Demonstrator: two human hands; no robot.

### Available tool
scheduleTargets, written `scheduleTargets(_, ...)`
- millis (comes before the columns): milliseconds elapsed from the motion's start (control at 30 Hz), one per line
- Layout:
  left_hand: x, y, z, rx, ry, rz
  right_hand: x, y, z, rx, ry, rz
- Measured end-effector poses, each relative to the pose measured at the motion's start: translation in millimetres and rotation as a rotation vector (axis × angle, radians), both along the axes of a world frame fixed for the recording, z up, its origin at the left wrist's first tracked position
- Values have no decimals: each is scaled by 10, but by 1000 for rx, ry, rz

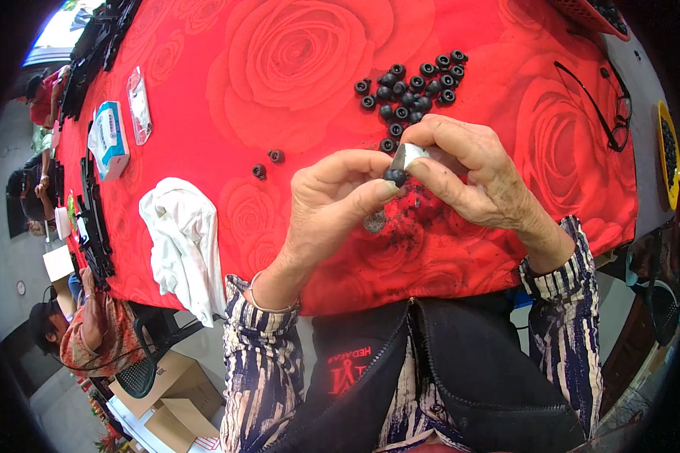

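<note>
Above the near part of the red rose-patterned tablecloth (295, 106), my left hand (326, 202) pinches a small round black part (394, 177) between thumb and fingers. My right hand (472, 175) is closed on a small blade (399, 158) with a white wrapping (414, 153) at its grip. The blade's tip is at the black part; whether it cuts in cannot be made out. Beyond my hands lies a loose pile of similar black parts (416, 84). Two more black parts (267, 164) rest left of them. Dark crumbs (425, 215) and a greyish round piece (375, 221) lie below my hands.
On the left are a white cloth (180, 234), a tissue pack (112, 142), a clear pouch (139, 106) and long black strips (94, 215). Eyeglasses (619, 124), a yellow basket (667, 151) and a red basket (616, 24) stand right. Other people (102, 332) sit along the left.
</note>
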State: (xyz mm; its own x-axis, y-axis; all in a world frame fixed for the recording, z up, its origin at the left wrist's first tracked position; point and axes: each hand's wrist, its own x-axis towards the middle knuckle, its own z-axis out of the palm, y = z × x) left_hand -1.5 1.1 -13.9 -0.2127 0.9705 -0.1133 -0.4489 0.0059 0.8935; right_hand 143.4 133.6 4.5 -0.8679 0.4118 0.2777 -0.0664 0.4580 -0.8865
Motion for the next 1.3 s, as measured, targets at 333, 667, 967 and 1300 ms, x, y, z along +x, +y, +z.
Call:
scheduleTargets(333, -1, -10, 5, -23, 25, 13, 2, 5, 20, 42, -25, -8)
scheduleTargets(667, 11, -16, -1, -57, -8, -2, -4, 16, 13, 59, -20, 19)
scheduleTargets(967, 36, -9, -38, -60, -111, 2, -20, 26, 1, 44, -50, 16)
scheduleTargets(1300, 30, 12, -53, -66, -101, 11, -23, 44, -117, 106, 28, 22)
